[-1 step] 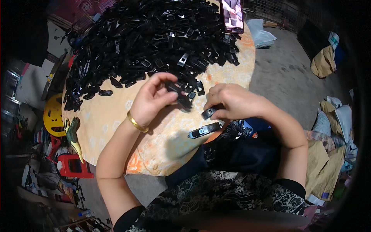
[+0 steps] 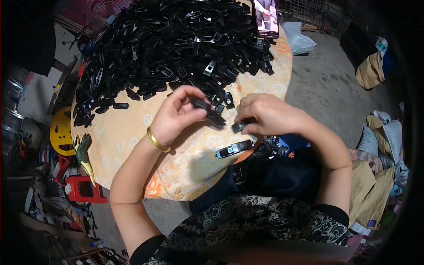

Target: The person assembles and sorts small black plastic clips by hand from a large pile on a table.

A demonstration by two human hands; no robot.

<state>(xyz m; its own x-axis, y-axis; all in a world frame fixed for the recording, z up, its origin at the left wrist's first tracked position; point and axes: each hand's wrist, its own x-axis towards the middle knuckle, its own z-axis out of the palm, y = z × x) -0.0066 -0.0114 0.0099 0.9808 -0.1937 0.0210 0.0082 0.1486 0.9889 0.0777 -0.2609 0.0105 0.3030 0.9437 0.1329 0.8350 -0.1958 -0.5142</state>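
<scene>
Between the thumb and fingers of my left hand point(image 2: 174, 112) is a long black plastic piece point(image 2: 212, 115), blurred a little and slanting down to the right. My right hand point(image 2: 271, 115) pinches a small black plastic piece point(image 2: 239, 127) with a pale patch, just right of the long one; a narrow gap separates the two. Below them, by the table's near edge, lies a black clip-like part point(image 2: 234, 149) with a bluish-grey end. More small black parts point(image 2: 228, 100) lie between my hands, at the edge of a big heap of black plastic parts point(image 2: 168, 48).
A patterned cream cloth covers the round table point(image 2: 119, 145). At its far right edge stands a phone point(image 2: 266, 20) with a lit screen. A red plastic stool point(image 2: 84, 190) is on the left, and brown and white bags point(image 2: 373, 194) lie on the floor at right.
My left hand has shifted slightly down and right, and the long black piece has swung a little toward my right hand. The right hand has hardly moved.
</scene>
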